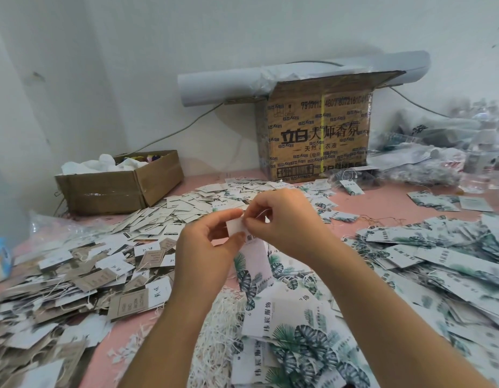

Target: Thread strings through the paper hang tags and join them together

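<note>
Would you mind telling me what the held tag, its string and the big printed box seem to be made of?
The held tag looks like matte printed card: it hangs flat and stiff. The string seems thin white thread, perhaps cotton, limp and looping. The big printed box looks like brown corrugated cardboard, partly glossy with tape, given its folded flaps.

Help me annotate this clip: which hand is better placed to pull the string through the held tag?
Probably right: the right hand pinches the white string at the top of the leaf-print hang tag, which the left hand grips steady.
</note>
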Demonstrator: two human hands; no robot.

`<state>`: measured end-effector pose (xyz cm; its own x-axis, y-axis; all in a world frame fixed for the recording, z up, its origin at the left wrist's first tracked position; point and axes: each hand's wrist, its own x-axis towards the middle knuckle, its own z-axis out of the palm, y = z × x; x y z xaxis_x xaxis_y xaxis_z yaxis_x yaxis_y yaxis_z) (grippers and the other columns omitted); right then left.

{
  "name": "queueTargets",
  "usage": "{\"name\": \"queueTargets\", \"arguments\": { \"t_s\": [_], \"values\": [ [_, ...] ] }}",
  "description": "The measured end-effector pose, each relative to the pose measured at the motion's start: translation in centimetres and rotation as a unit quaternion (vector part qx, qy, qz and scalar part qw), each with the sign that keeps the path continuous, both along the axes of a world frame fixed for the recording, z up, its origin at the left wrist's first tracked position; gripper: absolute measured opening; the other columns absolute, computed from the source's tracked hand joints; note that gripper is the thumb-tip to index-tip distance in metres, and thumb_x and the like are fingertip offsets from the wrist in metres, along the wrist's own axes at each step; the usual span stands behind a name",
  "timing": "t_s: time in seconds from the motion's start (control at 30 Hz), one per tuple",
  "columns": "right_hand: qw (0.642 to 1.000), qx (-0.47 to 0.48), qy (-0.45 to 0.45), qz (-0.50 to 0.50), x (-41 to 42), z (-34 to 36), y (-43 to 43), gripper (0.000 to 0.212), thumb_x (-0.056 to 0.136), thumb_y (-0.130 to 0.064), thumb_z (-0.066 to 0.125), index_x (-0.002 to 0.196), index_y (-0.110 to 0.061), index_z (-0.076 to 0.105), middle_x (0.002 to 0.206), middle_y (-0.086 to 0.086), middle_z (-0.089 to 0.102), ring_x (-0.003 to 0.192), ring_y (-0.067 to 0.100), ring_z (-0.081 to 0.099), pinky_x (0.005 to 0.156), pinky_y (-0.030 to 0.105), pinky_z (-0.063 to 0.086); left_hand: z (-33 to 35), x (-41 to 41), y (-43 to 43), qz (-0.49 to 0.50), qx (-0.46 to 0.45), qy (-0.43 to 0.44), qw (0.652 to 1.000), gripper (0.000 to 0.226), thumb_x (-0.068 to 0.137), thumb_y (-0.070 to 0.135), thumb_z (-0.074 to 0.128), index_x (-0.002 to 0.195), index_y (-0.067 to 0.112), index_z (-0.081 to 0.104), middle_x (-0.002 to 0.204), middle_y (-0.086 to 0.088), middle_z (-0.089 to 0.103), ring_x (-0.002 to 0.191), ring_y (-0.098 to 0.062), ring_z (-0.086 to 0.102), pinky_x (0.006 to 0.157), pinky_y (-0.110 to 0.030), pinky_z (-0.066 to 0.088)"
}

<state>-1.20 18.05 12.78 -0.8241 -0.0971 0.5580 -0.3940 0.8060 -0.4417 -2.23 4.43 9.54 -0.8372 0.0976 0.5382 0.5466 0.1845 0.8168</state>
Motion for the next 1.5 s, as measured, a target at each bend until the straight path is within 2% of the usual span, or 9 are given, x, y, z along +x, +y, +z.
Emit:
{"name": "queueTargets", "arguments": {
  "t_s": [0.1,0.2,0.3,0.4,0.63,0.8,1.0,1.27,1.5],
  "values": [
    [1.000,-0.019,0.001,0.002,-0.2,-0.1,0.2,0.008,0.082,-0.018,0.063,0.078,-0.019,0.070,0.063,-0.015,0.057,0.051,-0.008,0.048,0.049,0.005,0.035,0.1,0.2,0.2,-0.033,0.075,-0.016,0.997,0.016,0.088,0.016,0.061,0.094,0.031,0.066,0.081,0.009,0.072,0.077,-0.004,0.068,0.064,-0.018,0.054],
    [0.996,-0.086,-0.001,0.028,-0.3,-0.1,0.3,0.008,0.081,-0.015,0.065,0.074,-0.019,0.068,0.061,-0.017,0.057,0.053,-0.013,0.048,0.050,0.005,0.036,0.1,0.1,0.2,-0.055,0.147,-0.050,0.986,0.018,0.095,0.013,0.049,0.095,0.022,0.064,0.084,0.006,0.072,0.074,-0.009,0.070,0.058,-0.017,0.053],
    [0.985,-0.154,-0.022,0.072,-0.2,-0.2,0.1,0.011,0.080,-0.015,0.070,0.071,-0.019,0.066,0.063,-0.013,0.061,0.053,-0.008,0.052,0.051,0.007,0.038,0.1,-0.1,0.1,-0.057,0.191,-0.070,0.977,0.020,0.078,0.003,0.065,0.088,0.020,0.067,0.082,0.006,0.072,0.073,-0.010,0.069,0.057,-0.018,0.053],
    [0.978,-0.180,-0.040,0.096,0.0,-0.1,-0.1,0.015,0.080,-0.014,0.071,0.069,-0.022,0.064,0.064,-0.012,0.061,0.051,-0.007,0.052,0.051,0.009,0.040,0.1,-0.3,0.0,-0.068,0.221,-0.084,0.969,0.025,0.058,0.011,0.071,0.083,0.017,0.067,0.077,0.005,0.072,0.069,-0.011,0.069,0.057,-0.019,0.053],
    [0.973,-0.198,-0.039,0.113,0.1,0.1,-0.1,0.008,0.080,-0.010,0.069,0.074,-0.015,0.067,0.066,-0.007,0.064,0.055,-0.004,0.055,0.056,0.014,0.048,0.0,-0.2,0.1,-0.081,0.202,-0.091,0.972,0.017,0.070,0.010,0.069,0.068,0.026,0.075,0.072,-0.001,0.073,0.064,-0.010,0.069,0.056,-0.017,0.052],
    [0.974,-0.188,-0.039,0.118,0.2,0.1,-0.1,0.009,0.081,-0.009,0.068,0.074,-0.013,0.067,0.062,-0.011,0.061,0.048,-0.008,0.051,0.047,0.006,0.037,-0.1,-0.2,0.1,-0.061,0.163,-0.085,0.981,0.017,0.080,0.009,0.066,0.074,0.024,0.071,0.069,0.003,0.071,0.063,-0.008,0.067,0.054,-0.016,0.051],
    [0.978,-0.175,-0.043,0.110,0.0,-0.1,-0.1,0.009,0.082,-0.010,0.068,0.074,-0.015,0.067,0.062,-0.011,0.060,0.048,-0.007,0.049,0.048,0.007,0.037,-0.3,-0.5,0.1,-0.043,0.111,-0.078,0.990,0.009,0.086,0.017,0.062,0.080,0.024,0.066,0.069,0.007,0.070,0.067,-0.008,0.066,0.054,-0.014,0.050],
    [0.981,-0.152,-0.068,0.096,-0.6,-0.7,0.6,0.018,0.083,-0.015,0.068,0.069,-0.026,0.063,0.063,-0.008,0.062,0.056,0.000,0.053,0.061,0.020,0.049,-0.7,-1.0,-0.1,-0.035,0.128,-0.112,0.985,0.014,0.093,0.014,0.053,0.083,0.016,0.063,0.073,0.005,0.068,0.067,-0.009,0.064,0.058,-0.021,0.052],
    [0.980,-0.149,-0.110,0.067,-1.1,-1.0,1.5,0.017,0.084,-0.016,0.066,0.069,-0.023,0.064,0.057,-0.009,0.060,0.044,-0.004,0.047,0.046,0.013,0.042,-0.7,-1.2,-0.2,-0.045,0.191,-0.154,0.968,0.020,0.095,0.011,0.049,0.080,0.014,0.062,0.062,0.008,0.066,0.060,-0.005,0.060,0.055,-0.020,0.050]
  ]
}}
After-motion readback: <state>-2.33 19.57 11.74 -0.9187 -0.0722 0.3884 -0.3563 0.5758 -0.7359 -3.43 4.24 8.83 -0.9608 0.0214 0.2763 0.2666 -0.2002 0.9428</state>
